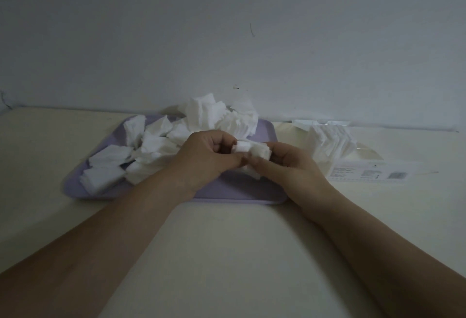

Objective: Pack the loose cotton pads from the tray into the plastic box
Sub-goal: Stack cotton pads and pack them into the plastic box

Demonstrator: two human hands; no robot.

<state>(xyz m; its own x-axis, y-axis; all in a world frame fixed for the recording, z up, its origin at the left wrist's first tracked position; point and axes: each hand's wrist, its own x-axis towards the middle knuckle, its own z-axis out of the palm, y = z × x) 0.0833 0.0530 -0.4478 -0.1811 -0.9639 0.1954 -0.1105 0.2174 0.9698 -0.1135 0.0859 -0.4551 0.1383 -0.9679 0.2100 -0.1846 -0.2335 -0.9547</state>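
A lilac tray [234,189] lies on the table with several loose white cotton pads [156,148] heaped over its left and back parts. Above the tray's right half, my left hand [209,156] and my right hand [290,164] meet and together grip a small stack of cotton pads [252,152], fingers curled round it from both sides. To the right of the tray lies the clear plastic box [363,156], with a row of pads [330,141] standing on edge inside it.
The box's clear lid [322,123] lies flat behind it near the wall. A white label with print [370,172] shows on the box's front. The cream table [227,254] ends at a grey wall just behind the tray.
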